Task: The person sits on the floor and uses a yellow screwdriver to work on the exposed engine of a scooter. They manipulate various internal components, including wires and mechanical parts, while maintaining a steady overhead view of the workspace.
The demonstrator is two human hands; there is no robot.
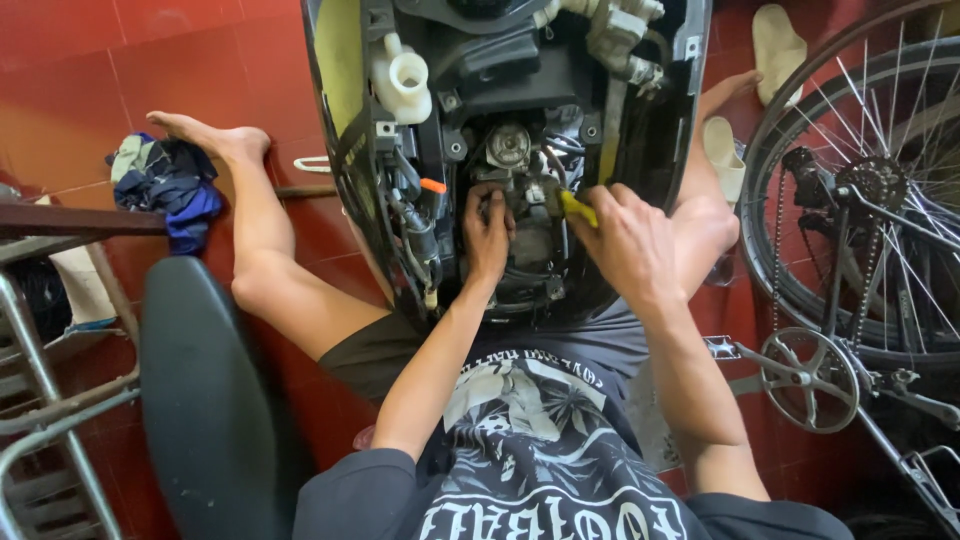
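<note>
On the red tiled floor [200,60], the right hand [630,240], fingers closed around a yellow-handled tool [577,207], could slip in the cramped black scooter engine bay [510,150] and nick the hoses that the left hand [487,235] curls its fingers onto.

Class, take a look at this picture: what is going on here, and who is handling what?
A person sits on a red tiled floor with legs spread around an opened scooter body, its engine parts exposed. The left hand reaches into the mechanism in the middle. The right hand holds a yellow-handled tool against the same parts. A bicycle stands to the right, a bundle of cloth lies to the left, and a black seat sits nearby.
</note>
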